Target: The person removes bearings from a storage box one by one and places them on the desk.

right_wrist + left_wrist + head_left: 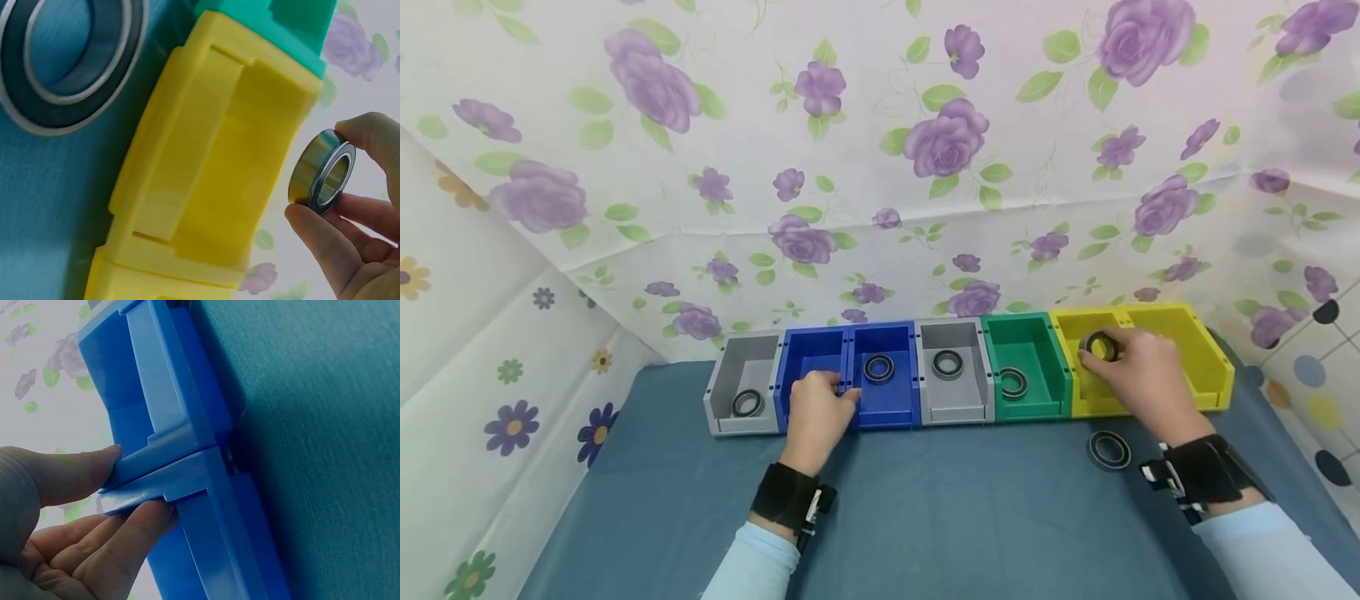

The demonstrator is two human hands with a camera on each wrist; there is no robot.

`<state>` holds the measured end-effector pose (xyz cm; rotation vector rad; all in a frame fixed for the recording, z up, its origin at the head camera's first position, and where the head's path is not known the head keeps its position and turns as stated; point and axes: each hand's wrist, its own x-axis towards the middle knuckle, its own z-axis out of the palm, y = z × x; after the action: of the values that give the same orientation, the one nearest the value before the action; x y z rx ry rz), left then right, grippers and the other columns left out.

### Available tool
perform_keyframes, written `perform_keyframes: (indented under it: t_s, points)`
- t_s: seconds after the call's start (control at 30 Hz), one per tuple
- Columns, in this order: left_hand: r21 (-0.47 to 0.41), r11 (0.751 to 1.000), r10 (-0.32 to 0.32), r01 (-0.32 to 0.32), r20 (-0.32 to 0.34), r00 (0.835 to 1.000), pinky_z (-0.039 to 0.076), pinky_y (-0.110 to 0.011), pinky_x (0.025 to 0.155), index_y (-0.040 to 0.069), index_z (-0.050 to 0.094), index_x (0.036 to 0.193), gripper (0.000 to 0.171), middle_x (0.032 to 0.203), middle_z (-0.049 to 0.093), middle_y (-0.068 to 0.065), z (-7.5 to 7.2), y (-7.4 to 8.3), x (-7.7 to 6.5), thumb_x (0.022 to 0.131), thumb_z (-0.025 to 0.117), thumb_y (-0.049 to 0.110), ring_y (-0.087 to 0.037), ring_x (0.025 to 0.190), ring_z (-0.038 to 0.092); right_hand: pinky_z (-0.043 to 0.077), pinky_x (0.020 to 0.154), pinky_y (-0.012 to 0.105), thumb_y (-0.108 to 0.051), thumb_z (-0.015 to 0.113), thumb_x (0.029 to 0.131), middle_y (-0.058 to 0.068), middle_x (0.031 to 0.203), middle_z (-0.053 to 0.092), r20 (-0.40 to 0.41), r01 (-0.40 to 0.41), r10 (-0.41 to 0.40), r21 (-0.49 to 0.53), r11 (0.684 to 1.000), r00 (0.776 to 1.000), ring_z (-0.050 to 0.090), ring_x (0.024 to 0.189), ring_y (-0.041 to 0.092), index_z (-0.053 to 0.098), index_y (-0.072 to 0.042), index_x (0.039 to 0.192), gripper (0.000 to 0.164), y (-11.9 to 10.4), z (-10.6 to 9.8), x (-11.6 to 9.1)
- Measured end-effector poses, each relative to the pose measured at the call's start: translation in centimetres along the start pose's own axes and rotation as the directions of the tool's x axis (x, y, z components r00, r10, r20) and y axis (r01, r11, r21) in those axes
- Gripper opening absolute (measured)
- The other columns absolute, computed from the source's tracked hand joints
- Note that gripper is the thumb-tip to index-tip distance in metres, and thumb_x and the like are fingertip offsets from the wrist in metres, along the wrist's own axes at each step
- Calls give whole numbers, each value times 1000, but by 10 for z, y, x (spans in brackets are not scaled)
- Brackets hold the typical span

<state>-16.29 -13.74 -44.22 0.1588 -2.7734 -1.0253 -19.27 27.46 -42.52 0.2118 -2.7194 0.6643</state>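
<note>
My right hand [1146,379] pinches a ball bearing [306,169] between thumb and fingers, holding it tilted above the left of two yellow bins [1086,398]. In the right wrist view the bearing's shiny outer ring and dark seal show. My left hand [816,412] is at two adjoining blue bins [886,408]. Its thumb and fingers grip their touching side walls from either side, as the left wrist view shows. Inside the right blue bin lies a bearing [868,368]; the left one's floor is partly hidden by the hand.
Bearings lie in the left grey bin [718,392], the middle grey bin [955,408] and the green bin [1045,400]. A larger-looking bearing [1092,451] rests on the blue cloth [955,517] before the yellow bins. A floral sheet [865,150] hangs behind the row.
</note>
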Motion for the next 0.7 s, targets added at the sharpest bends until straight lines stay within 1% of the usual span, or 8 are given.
perform_keyframes:
  t_s: [0.1, 0.27, 0.4, 0.53, 0.7]
  points:
    - [2, 1000, 2, -2, -2, 1000, 31, -26, 39, 2, 68, 98, 26, 52, 45, 2, 0, 1, 0, 83, 70, 23, -12, 43, 45, 37, 45, 29, -33, 72, 80, 2, 71, 53, -25, 15, -15, 13, 1000, 1000, 45, 58, 16, 65, -12, 96, 27, -4, -3, -2]
    - [-2, 1000, 0, 0, 3, 1000, 34, -27, 40, 1, 67, 100, 29, 55, 50, 2, -1, 3, -1, 83, 71, 24, -11, 47, 48, 37, 44, 29, -37, 71, 81, 0, 72, 53, -46, 42, -40, 32, 999, 998, 45, 57, 15, 65, -14, 98, 29, -13, -8, -6]
    - [1, 1000, 0, 0, 6, 1000, 34, -27, 40, 2, 67, 98, 27, 54, 48, 2, -1, 3, -1, 83, 71, 24, -11, 46, 47, 37, 45, 28, -38, 70, 81, 0, 74, 54, -63, 61, -59, 32, 998, 996, 46, 59, 15, 65, -13, 103, 34, -21, -11, -10]
    - [6, 1000, -4, 4, 7, 1000, 33, -27, 40, 3, 67, 98, 27, 54, 46, 2, -1, 2, -1, 83, 71, 25, -11, 45, 47, 41, 49, 28, -37, 71, 80, 1, 80, 58, -85, 87, -84, 31, 996, 993, 50, 66, 15, 65, -11, 107, 38, -29, -15, -13]
    - [3, 1000, -9, 8, 6, 1000, 36, -27, 41, 1, 67, 100, 29, 58, 53, 2, -1, 3, 0, 83, 71, 24, -10, 48, 49, 47, 55, 29, -34, 75, 77, 4, 87, 62, -93, 111, -108, 31, 993, 990, 57, 73, 17, 65, -8, 109, 42, -38, -19, -19]
